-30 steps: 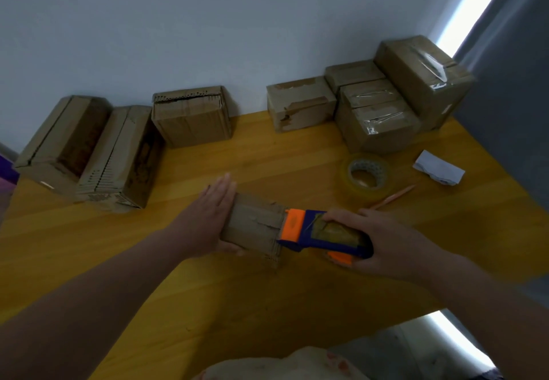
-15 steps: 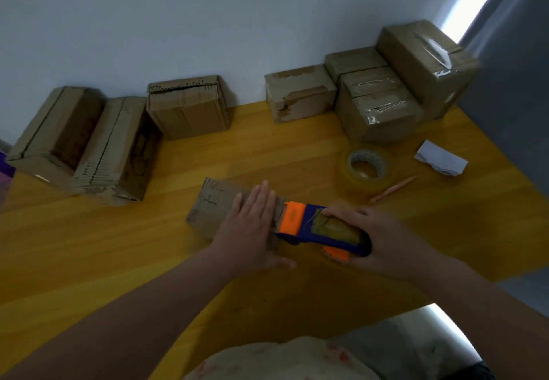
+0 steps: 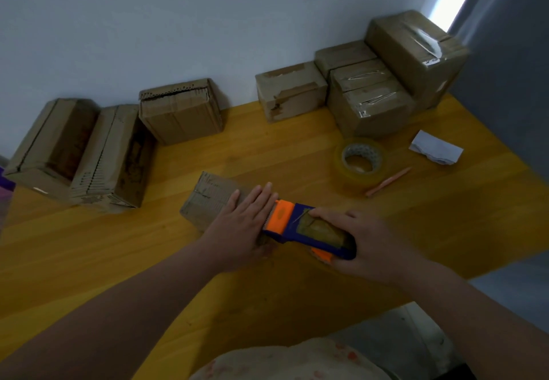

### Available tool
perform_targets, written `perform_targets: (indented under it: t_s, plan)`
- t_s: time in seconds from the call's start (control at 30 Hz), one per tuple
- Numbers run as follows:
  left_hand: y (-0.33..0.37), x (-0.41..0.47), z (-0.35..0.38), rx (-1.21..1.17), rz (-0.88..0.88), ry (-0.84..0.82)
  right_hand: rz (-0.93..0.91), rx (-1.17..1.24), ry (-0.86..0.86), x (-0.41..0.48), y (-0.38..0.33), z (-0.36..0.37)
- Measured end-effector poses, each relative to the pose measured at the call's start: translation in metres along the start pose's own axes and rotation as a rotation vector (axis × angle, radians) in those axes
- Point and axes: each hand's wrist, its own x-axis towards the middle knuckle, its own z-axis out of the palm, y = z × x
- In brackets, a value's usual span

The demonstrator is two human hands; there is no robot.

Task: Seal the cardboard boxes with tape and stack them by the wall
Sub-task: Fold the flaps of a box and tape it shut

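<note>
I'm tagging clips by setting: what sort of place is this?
Probably a small indoor packing corner: taped cardboard boxes against a plain wall, a tape roll and tape dispenser on a wooden table.

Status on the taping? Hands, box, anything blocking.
Left hand flat on small box. Right hand grips tape dispenser, its orange head at the box's right end. Tape roll and pen lie off to the right, clear of the work.
</note>
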Motion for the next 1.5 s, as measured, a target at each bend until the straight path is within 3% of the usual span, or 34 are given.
perform_targets:
  t_s: [0.4, 0.6, 0.93, 1.17, 1.3, 1.5]
  plan:
    - [0.002, 0.000, 0.000, -0.023, -0.012, 0.013, 0.001, 0.024, 0.018, -0.039, 0.009, -0.029]
    - [0.001, 0.000, -0.002, -0.036, -0.015, -0.005, 0.168, -0.137, -0.171, -0.019, -0.006, -0.024]
    - [0.004, -0.003, -0.004, 0.002, -0.027, 0.018, 0.161, -0.362, -0.265, 0.047, -0.071, -0.043]
    - [0.004, -0.003, -0.005, -0.038, -0.027, 0.032, 0.269, -0.230, -0.453, 0.079, -0.063, -0.063]
    - [0.003, -0.004, -0.008, -0.029, -0.023, 0.001, 0.427, 0.069, -0.506, 0.078, -0.044, -0.058]
    - [-0.004, -0.004, -0.012, -0.047, 0.024, -0.078, 0.423, -0.169, -0.385, 0.060, -0.034, -0.041]
